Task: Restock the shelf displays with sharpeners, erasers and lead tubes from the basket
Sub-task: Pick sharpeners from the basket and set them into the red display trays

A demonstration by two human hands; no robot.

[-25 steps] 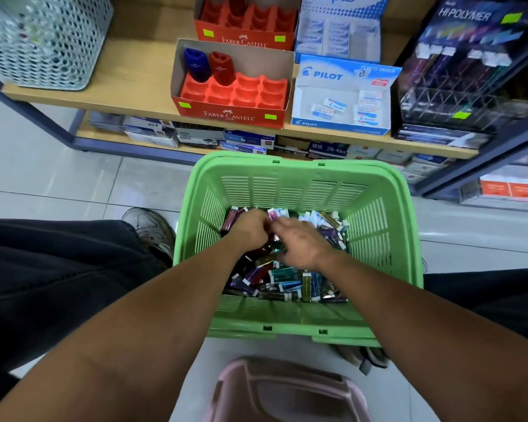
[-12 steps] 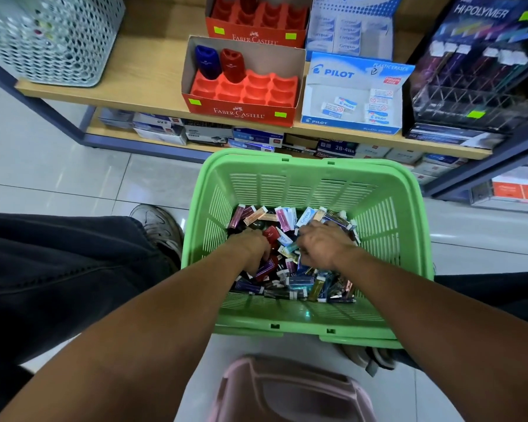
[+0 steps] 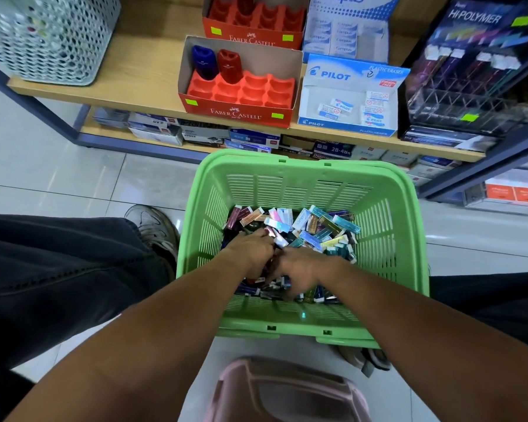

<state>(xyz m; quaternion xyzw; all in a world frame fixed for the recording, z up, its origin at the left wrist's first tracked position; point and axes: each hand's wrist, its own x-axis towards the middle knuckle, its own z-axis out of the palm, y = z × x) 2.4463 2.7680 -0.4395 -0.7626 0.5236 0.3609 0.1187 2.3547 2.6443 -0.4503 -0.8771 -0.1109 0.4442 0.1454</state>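
From the head camera, a green slatted basket [image 3: 387,239] sits on the tiled floor in the lower centre of the frame, and its bottom is heaped with small coloured lead tubes and packets [image 3: 314,226], piled mostly toward the far and right sides. Both forearms reach in from the bottom edge. The left hand [image 3: 250,252] lies knuckles-up on the left part of the heap, its fingers bent down into the packets; whether they grip anything cannot be told. The right hand [image 3: 302,269], touching the left one at the middle of the basket, is blurred, its fingers spread and pointing down toward the near side of the pile; its grip cannot be told either. Above the basket, in the upper centre of the frame, a wooden shelf [image 3: 141,86] carries a red Faber-Castell sharpener tray [image 3: 241,95] with a blue sharpener [image 3: 203,62] and a red sharpener [image 3: 230,66] standing side by side in its back-left pockets. A second red tray [image 3: 253,22] stands behind it. Just right of the front tray is a blue-and-white Pilot eraser box [image 3: 348,99] with a few erasers lying inside, and a Campus eraser box [image 3: 348,28] stands behind that. At upper right stands a dark Hi-Polymer lead display [image 3: 470,71] with clear compartments. A pale perforated bin [image 3: 43,35] is on the shelf at upper left. A pink plastic stool [image 3: 287,391] shows at the bottom centre, and a dark trouser leg [image 3: 58,269] and a worn shoe [image 3: 153,226] lie at the left.
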